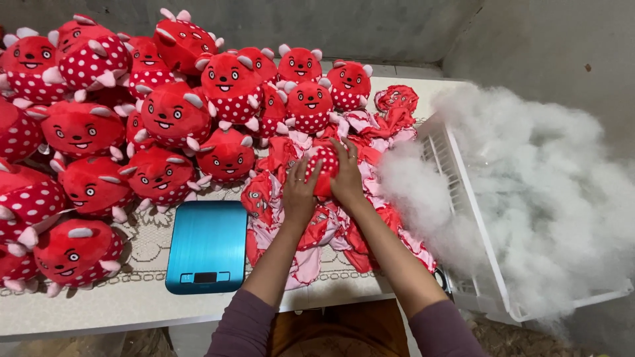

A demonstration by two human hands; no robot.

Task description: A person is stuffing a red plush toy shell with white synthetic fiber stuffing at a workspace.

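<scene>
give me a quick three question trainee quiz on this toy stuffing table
1. True or false: the flat blue kitchen scale has a toy on it.
2. What do the left hand and right hand press between them?
A. a partly filled red spotted plush skin
B. a loose tuft of white fibre
3. Which side of the person is the white plastic crate of fluffy white stuffing on?

Key: 1 false; 2 A; 3 right.

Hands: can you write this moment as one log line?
left hand: on toy skin | right hand: on toy skin | scale: left | stuffing: right
</scene>
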